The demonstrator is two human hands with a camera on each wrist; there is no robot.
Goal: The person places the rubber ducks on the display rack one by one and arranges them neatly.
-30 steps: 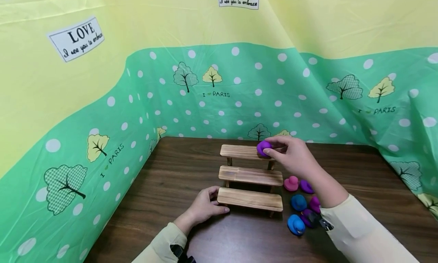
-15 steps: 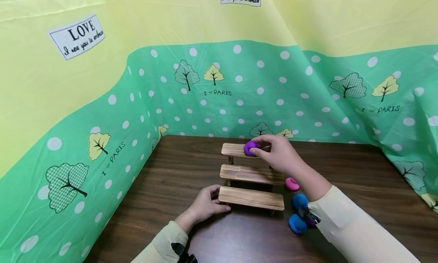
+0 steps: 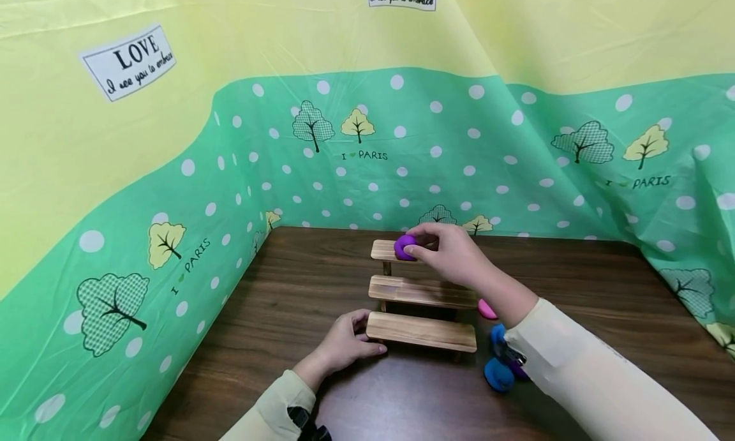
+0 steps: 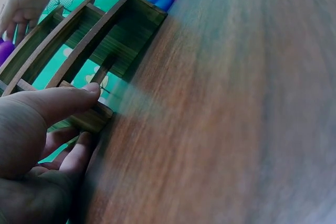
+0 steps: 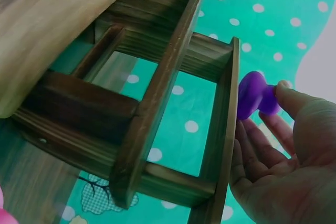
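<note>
A three-tier wooden display stand (image 3: 422, 332) stands on the dark table. My left hand (image 3: 343, 345) grips the left end of its lowest shelf; in the left wrist view the thumb (image 4: 68, 100) lies over the shelf end and the fingers curl beneath. My right hand (image 3: 450, 254) pinches a small purple rubber duck (image 3: 404, 247) at the left part of the top shelf (image 3: 381, 249). In the right wrist view the duck (image 5: 251, 95) sits right at the top shelf's edge, with the thumb on its smaller rounded end.
To the right of the stand lie more ducks: a pink one (image 3: 487, 309), a blue one (image 3: 498, 374) in front, and others partly hidden under my right sleeve (image 3: 568, 358). A green and yellow printed cloth (image 3: 275, 173) hangs around the table's back and sides.
My right hand has carried the purple duck leftward along the top shelf, from its right part to near its left end. My left hand stays at the lowest shelf.
</note>
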